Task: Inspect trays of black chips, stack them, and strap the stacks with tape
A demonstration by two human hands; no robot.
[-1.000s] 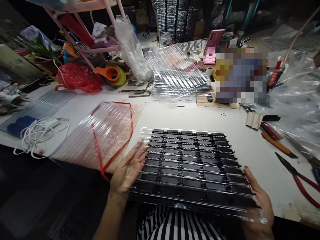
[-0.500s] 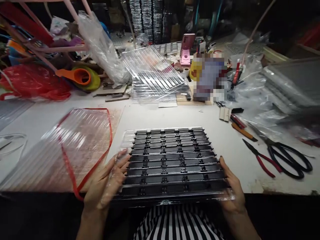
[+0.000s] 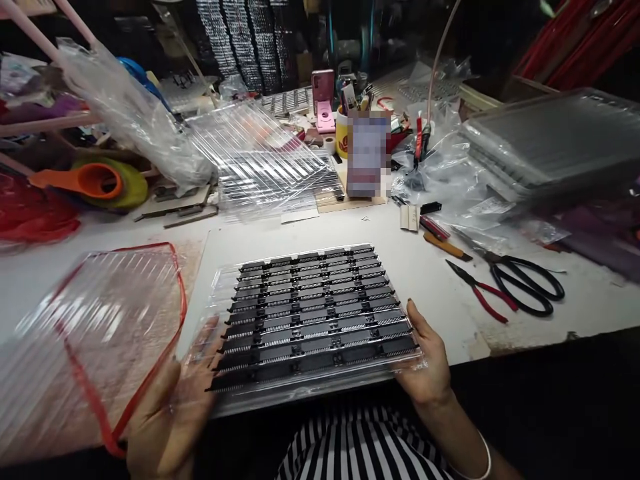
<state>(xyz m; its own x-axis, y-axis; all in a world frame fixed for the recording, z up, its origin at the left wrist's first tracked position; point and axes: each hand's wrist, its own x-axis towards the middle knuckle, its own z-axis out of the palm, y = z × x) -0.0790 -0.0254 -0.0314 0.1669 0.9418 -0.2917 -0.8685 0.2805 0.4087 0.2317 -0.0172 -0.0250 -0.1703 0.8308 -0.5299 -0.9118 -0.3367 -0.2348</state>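
Note:
A clear plastic tray point(image 3: 320, 383) filled with rows of black comb-like strips point(image 3: 310, 300) is held between my two hands at the table's front edge, tilted slightly. My left hand point(image 3: 173, 407) grips its left side, with fingers seen through the clear plastic underneath and the thumb at the near side; it is a little blurred. On the right edge, my right hand point(image 3: 424, 363) grips with the thumb up along the side and the fingers below, partly hidden. Left of my left hand lies an empty clear ribbed tray point(image 3: 100, 313) with a red ribbon point(image 3: 183, 293) around it.
Red-handled pliers point(image 3: 487, 300), black scissors point(image 3: 530, 283) and an orange cutter point(image 3: 445, 247) lie to the right. Stacked clear trays point(image 3: 270, 147) stand at the back beside a yellow cup point(image 3: 343, 133). Grey covered trays point(image 3: 555, 143) and plastic bags are at far right.
The view has turned right, so the table's things appear farther left. The filled tray is still in both hands and now tilts more, its left side lower.

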